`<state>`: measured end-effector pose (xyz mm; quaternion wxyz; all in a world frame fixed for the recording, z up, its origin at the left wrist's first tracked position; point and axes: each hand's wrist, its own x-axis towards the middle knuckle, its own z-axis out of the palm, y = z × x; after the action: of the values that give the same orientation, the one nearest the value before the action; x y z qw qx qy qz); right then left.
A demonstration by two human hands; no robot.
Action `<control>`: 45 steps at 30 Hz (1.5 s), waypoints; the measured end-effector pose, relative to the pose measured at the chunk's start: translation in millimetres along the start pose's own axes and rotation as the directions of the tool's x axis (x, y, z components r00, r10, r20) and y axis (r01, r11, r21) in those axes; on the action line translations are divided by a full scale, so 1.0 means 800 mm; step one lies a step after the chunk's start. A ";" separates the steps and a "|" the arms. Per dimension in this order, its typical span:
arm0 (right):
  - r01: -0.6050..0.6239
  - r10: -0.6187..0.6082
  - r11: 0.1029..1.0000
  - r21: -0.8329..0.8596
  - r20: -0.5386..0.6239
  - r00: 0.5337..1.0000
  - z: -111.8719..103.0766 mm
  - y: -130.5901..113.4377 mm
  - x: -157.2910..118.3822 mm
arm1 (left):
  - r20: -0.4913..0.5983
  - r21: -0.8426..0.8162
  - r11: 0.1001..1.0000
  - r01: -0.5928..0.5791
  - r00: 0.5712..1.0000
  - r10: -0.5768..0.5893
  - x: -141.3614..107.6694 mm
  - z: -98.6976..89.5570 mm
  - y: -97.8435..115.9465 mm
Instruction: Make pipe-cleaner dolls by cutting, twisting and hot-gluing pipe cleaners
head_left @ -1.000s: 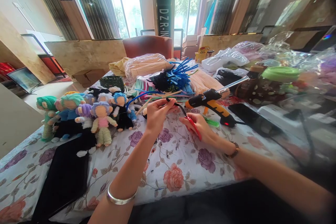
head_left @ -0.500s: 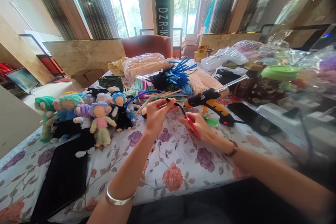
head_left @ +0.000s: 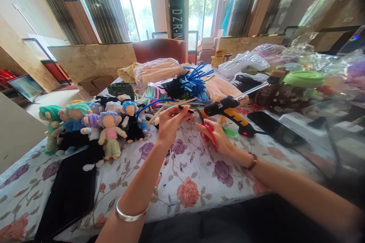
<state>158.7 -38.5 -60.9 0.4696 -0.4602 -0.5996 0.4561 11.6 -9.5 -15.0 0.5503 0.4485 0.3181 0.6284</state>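
My left hand (head_left: 171,123) pinches a short black pipe cleaner (head_left: 188,110) between thumb and fingers above the flowered tablecloth. In my right hand (head_left: 217,136) are red-handled scissors (head_left: 210,134), their dark blades pointing up and to the left. The blade tips stand close to the right end of the black piece, apart from it. Just beyond my right hand lies a black and yellow hot glue gun (head_left: 228,112) with a clear glue stick in its back and a red light on. Small dark clippings (head_left: 181,163) are scattered on the cloth below my hands.
Several small dolls with coloured hair (head_left: 110,133) stand at the left, behind a black tablet-like slab (head_left: 68,193). Blue and black pipe cleaners (head_left: 194,81) are heaped at the back. On the right are a phone (head_left: 268,125), a green-lidded jar (head_left: 303,79) and plastic bags.
The scissors' blades have drawn back from the black pipe cleaner, which now looks shorter. My left hand has barely moved.
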 end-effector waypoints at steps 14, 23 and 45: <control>-0.030 0.030 1.000 -0.001 0.095 0.995 -0.001 -0.002 -0.001 | 0.001 0.003 1.000 0.017 1.000 -0.017 -0.002 0.001 -0.001; -0.040 0.049 0.997 -0.059 0.160 0.986 -0.004 -0.003 0.000 | -0.013 0.005 1.000 0.017 1.000 -0.017 0.000 -0.001 -0.003; 0.012 0.005 0.988 -0.157 0.103 0.995 -0.008 -0.004 -0.001 | -0.009 0.036 0.999 0.001 1.000 -0.001 -0.001 -0.002 -0.006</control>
<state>164.4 -38.8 -56.9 0.4013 -0.4707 -0.6578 0.4297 12.2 -9.2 -20.1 0.5410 0.4556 0.3321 0.6241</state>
